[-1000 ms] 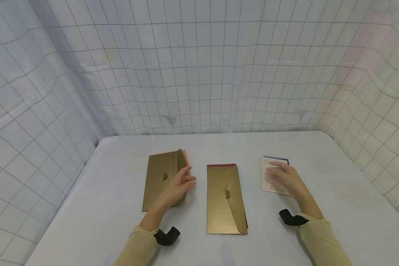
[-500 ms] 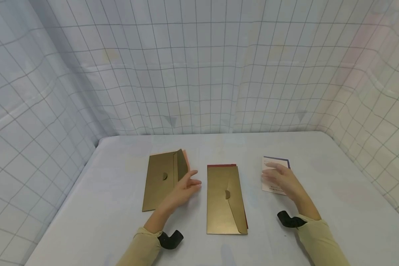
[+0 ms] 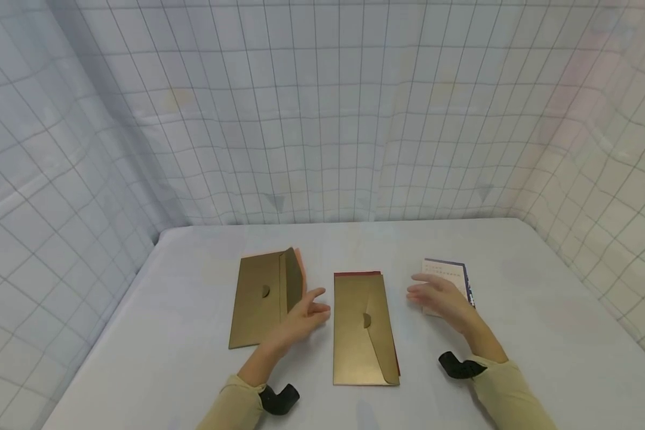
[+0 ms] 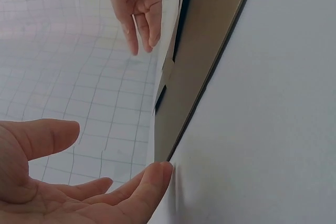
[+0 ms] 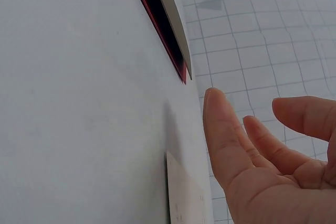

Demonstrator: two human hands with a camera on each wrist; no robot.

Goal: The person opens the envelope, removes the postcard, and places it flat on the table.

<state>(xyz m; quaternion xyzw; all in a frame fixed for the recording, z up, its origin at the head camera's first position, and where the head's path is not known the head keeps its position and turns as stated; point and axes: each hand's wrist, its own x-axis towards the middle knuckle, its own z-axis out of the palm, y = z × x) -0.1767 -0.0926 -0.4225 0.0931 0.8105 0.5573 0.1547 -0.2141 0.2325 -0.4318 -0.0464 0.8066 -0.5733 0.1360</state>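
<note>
My left hand [image 3: 303, 318] is open between two gold envelopes and holds nothing. Its fingers point at the left edge of the middle envelope [image 3: 355, 334], which has a half-round clasp and a red edge showing behind. Under the wrist side of that hand lies the other gold envelope [image 3: 255, 298], flap raised, with an orange edge peeking out. My right hand [image 3: 442, 300], fingers loosely extended, hovers over the left part of a small white printed card [image 3: 451, 272] and partly hides it. In the right wrist view, the right hand [image 5: 262, 166] has nothing between thumb and fingers.
Everything lies on a white-covered table [image 3: 156, 334]. White grid-patterned curtains [image 3: 322, 131] enclose its back and both sides. A black band piece [image 3: 279, 399] sticks out from the left cuff, and a similar black piece [image 3: 460, 365] from the right.
My left hand has slid right, off the left envelope's flap side and toward the middle envelope. My right hand has moved left, uncovering the card's right side. The envelopes stay put.
</note>
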